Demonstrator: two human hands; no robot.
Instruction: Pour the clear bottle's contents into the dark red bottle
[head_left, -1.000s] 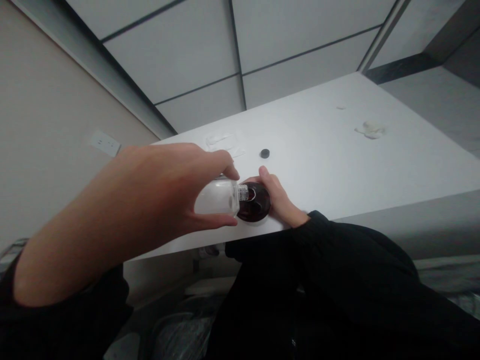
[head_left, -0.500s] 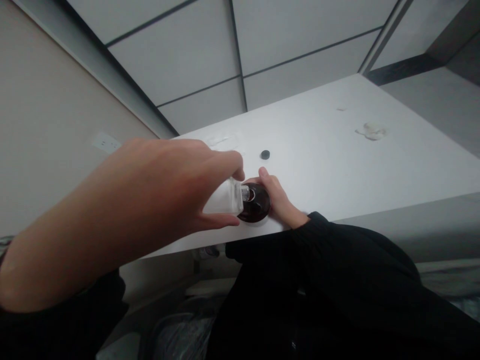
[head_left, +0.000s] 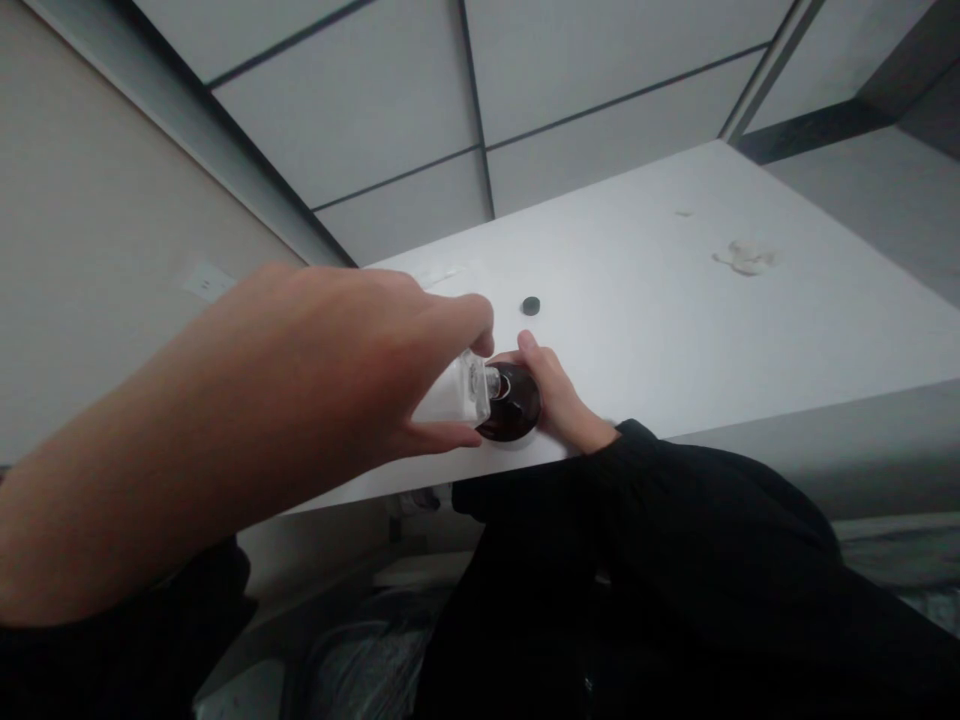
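My left hand (head_left: pixel 390 350) is wrapped round a clear square bottle with a white label (head_left: pixel 454 395). The bottle is tipped on its side, its threaded neck pointing right, at the mouth of a dark brown round bottle (head_left: pixel 517 412). That brown bottle stands upright near the table's front edge, its opening uncapped. Around its far and right side curls my right hand (head_left: pixel 556 390), thumb pointing away from me. I cannot make out whether liquid is flowing between the two. A small dark cap (head_left: pixel 531 306) lies on the table just beyond my right hand.
The white table (head_left: pixel 637 330) runs to the right. A crumpled whitish scrap (head_left: pixel 746 258) and a smaller scrap (head_left: pixel 683 213) lie at its far right. Panelled cabinet doors (head_left: pixel 390 130) rise behind. A wall socket (head_left: pixel 206 282) is at left.
My left hand and the clear bottle have shifted very slightly right and up, the bottle's neck sitting a little further over the brown bottle's mouth. My right hand keeps its hold.
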